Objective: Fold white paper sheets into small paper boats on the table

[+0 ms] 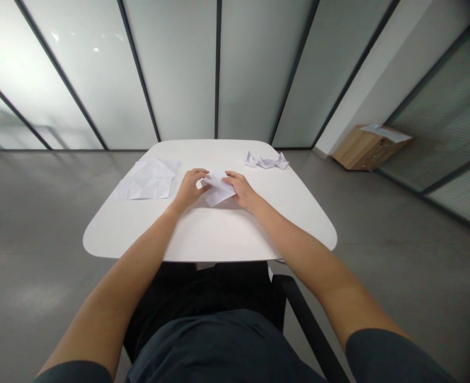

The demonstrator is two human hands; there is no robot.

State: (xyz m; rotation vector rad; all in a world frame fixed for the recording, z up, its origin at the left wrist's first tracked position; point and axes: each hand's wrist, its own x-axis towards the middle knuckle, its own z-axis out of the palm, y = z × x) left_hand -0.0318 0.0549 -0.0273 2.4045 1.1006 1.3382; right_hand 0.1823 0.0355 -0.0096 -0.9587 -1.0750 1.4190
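Between my two hands, above the middle of the white table (219, 234), is a partly folded sheet of white paper (218, 190). My left hand (193, 186) pinches its left edge between thumb and fingers. On the other side my right hand (241, 189) grips the right edge, the thumb lying over the top. Creases and raised flaps show on the paper, but its exact fold is too small to make out. Creased white sheets (149, 178) lie flat at the table's left. Several small folded paper pieces (266, 160) stand in a row at the back right.
A black chair armrest (307, 319) is beside me on the right, below the table edge. Frosted glass partitions (179, 69) rise behind the table. A wooden cabinet (358, 149) with a paper on top stands on the grey floor at the far right.
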